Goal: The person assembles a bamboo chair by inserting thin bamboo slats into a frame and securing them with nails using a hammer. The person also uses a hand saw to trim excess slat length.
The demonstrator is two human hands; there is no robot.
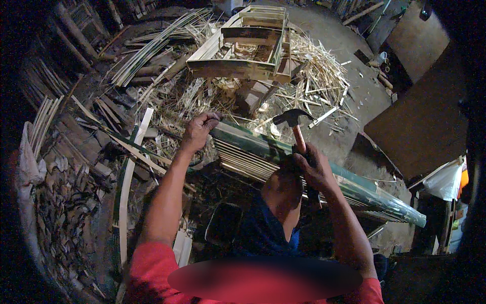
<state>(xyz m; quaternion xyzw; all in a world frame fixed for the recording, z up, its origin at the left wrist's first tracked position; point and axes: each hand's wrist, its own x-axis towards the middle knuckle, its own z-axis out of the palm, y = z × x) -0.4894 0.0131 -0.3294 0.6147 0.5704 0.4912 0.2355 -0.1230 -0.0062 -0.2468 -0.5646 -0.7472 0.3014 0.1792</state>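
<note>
A long panel of green bamboo [357,181] with a row of thin pale slats [245,164] beneath it slants across my bent knee, its far right end lower in the picture. At its upper left end, my left hand [198,133] is closed, fingers curled over the corner; whether something small is also pinched there is hidden. My right hand [316,164] grips a claw hammer [299,136] by its wooden handle. The dark metal head is raised above the panel's middle, apart from it.
Ahead stands a wooden slatted frame [230,67], with heaps of bamboo shavings [324,76] around it. Bundled strips [157,48] and split wood [71,213] lie at left. Leaning brown boards [410,116] and a white plastic bag [444,182] are at right.
</note>
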